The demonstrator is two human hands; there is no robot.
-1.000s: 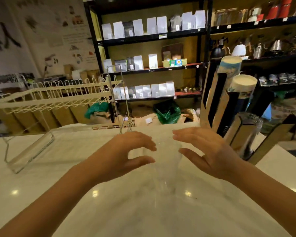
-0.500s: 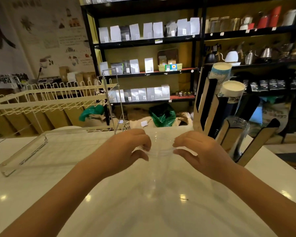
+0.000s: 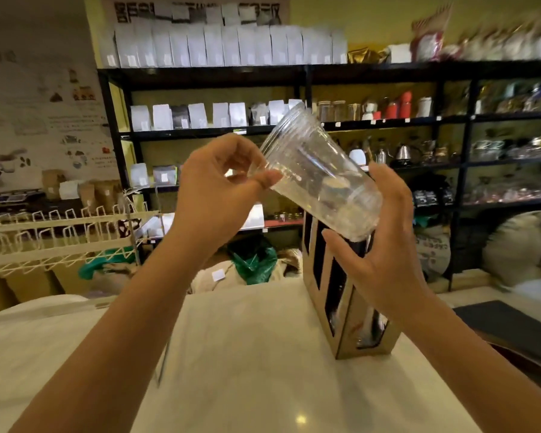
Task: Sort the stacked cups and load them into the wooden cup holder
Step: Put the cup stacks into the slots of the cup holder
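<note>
Left hand (image 3: 219,195) is up at chest height, thumb and curled fingers pinching the side of the clear plastic cups (image 3: 316,173) near the rim. The right hand (image 3: 384,245) sits under and behind the base end, palm cupped, fingers fairly straight and spread, supporting the bottom; whether the thumb wraps round cannot be told from here. The cups are nested into one stack, tilted, rim pointing up and to the left, base down to the right, held in the air above the white counter (image 3: 247,354).

Just below the right hand stands the wooden cup holder (image 3: 341,323), upright on the counter, its dark slots facing the camera; the base of the stack hangs directly over its top, not touching as far as can be seen. What is inside the slots is too dark to make out.

Further left, a white wire rack (image 3: 53,242) sits at the counter's edge. Behind everything, black shelving (image 3: 294,76) carries rows of white pouches, jars, kettles and red canisters, blurred toward the right.
</note>
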